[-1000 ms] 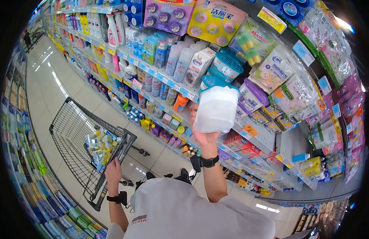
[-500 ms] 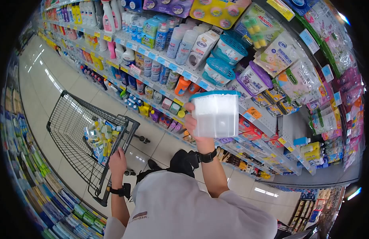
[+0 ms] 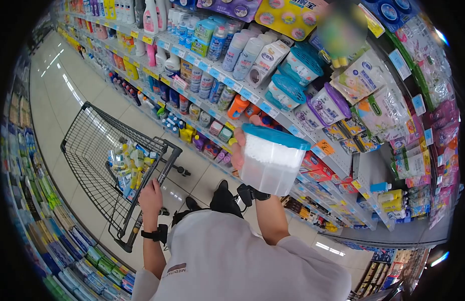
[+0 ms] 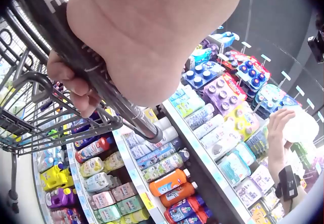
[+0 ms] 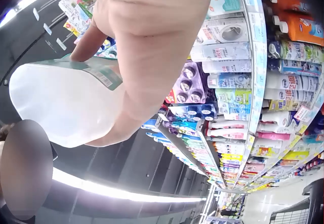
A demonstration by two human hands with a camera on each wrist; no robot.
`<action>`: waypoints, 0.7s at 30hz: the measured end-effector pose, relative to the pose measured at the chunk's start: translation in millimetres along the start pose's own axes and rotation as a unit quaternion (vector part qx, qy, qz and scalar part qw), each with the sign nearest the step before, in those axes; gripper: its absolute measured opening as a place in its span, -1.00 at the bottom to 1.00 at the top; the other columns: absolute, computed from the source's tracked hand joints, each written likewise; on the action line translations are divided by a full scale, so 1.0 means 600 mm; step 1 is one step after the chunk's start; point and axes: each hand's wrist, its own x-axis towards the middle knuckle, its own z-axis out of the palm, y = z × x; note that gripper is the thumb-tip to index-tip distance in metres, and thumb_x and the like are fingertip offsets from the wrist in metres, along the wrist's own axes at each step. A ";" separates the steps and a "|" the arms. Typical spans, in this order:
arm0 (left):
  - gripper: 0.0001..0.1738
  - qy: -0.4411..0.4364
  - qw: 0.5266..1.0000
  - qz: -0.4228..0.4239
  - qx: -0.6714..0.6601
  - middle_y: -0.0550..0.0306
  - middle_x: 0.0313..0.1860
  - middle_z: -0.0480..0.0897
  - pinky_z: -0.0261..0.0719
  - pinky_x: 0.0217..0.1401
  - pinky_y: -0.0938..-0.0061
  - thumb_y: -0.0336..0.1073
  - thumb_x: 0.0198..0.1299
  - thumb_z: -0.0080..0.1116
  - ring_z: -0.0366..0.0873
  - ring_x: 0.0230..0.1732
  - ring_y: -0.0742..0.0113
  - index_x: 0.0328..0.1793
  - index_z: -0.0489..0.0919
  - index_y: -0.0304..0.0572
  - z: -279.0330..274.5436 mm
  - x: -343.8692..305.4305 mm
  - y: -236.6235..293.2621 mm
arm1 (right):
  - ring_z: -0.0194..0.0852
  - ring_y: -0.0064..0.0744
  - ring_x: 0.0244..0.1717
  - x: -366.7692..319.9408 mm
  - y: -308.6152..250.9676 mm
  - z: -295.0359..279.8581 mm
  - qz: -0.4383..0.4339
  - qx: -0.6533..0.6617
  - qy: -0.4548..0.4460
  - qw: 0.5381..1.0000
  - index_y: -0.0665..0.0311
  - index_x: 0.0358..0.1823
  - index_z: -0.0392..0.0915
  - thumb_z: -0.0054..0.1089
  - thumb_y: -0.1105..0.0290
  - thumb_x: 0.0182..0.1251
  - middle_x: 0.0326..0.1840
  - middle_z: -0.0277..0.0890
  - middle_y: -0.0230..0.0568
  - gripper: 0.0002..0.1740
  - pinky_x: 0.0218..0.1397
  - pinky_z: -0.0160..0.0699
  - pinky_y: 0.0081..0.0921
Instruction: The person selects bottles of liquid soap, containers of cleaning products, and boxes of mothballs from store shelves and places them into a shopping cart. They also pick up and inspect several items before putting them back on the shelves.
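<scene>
Tipped from nearly level, the tub's lid now slopes down rightward. Right hand grips the tub around its left side, leaving the clear wall visible. Left hand wraps the cart's handle, presumably steadying it. Floor between cart and shelf edge leaves moving room; similar tubs stand beyond.

The cart stands to my left, packages inside it and my left hand on its handle, while my right hand holds a tub before the shelves.
</scene>
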 end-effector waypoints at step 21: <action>-0.46 0.066 0.997 0.033 0.010 -0.26 -0.43 0.71 0.64 -0.30 -0.12 0.05 0.56 -0.11 0.70 -0.35 -0.33 -0.25 0.71 -0.18 0.017 -0.009 -0.011 | 0.63 0.07 0.16 0.003 0.022 -0.001 0.029 -0.228 0.108 0.967 0.21 0.14 0.18 0.55 0.47 -0.36 0.12 0.53 0.12 -0.08 0.21 0.67 -0.19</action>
